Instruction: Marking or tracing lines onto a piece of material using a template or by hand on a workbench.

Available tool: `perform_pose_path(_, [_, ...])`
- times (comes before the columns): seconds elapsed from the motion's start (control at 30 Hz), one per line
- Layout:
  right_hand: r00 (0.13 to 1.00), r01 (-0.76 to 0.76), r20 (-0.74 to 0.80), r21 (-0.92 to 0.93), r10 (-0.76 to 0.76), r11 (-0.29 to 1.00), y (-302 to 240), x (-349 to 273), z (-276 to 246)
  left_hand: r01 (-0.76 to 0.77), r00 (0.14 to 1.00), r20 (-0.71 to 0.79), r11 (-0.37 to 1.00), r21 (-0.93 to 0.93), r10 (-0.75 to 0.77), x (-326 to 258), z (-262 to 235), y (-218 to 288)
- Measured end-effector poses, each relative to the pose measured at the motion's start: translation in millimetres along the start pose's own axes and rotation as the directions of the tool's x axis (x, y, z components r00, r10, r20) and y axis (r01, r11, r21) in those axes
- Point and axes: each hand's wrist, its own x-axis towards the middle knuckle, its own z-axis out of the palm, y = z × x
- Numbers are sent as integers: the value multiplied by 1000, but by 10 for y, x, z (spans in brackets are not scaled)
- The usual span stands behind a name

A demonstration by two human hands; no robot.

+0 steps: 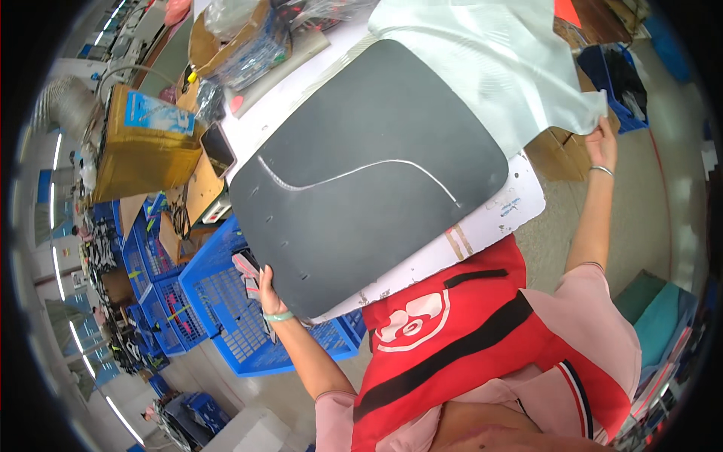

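Observation:
A large dark grey board (369,120) with rounded corners lies tilted across the white tabletop (520,196). A curved silver line runs over it, and small slits show near its left edge. My left hand (273,294) is closed at the board's near left edge, with some fingers hidden. My right hand (601,145) is stretched out to the right, pinching the corner of a pale, translucent sheet (482,68). That sheet spreads in folds over the far right of the table and meets the board's right edge.
Blue plastic baskets (226,301) stand at the left below the table, with grey and pink pieces (247,267) by my left hand. Beyond are a phone (218,149), a brown carton (147,151) and a box of plastic bags (241,53). A blue bin (617,83) sits far right.

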Motion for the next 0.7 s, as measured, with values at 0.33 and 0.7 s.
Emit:
perform_pose_path(0.33, [996,-81,-56,-425,64,902,-93,-37,943,-102,970,-144,867,488,195,41,295,-46])
perform_pose_path(0.7, [410,501,743,-668,529,550,591,-1759,2176,-281,796,288,-96,955,532,90,813,-389])
